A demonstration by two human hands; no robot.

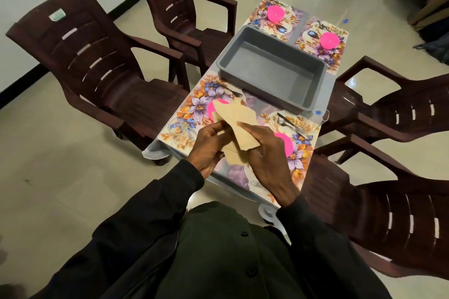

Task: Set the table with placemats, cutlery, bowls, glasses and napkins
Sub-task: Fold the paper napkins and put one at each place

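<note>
Left hand: I see it curled round the lower edge of the napkins.
Right hand: pinching the top sheet, thumb above.
Napkins: beige paper, held above the 2 near placemats. I judge them light, limp and easily torn; best peeled off 1 at a time by a corner.
Near bowl: pink, half hidden behind them.
Tray: grey, mid-table.
Far bowls: 2, pink.
</note>
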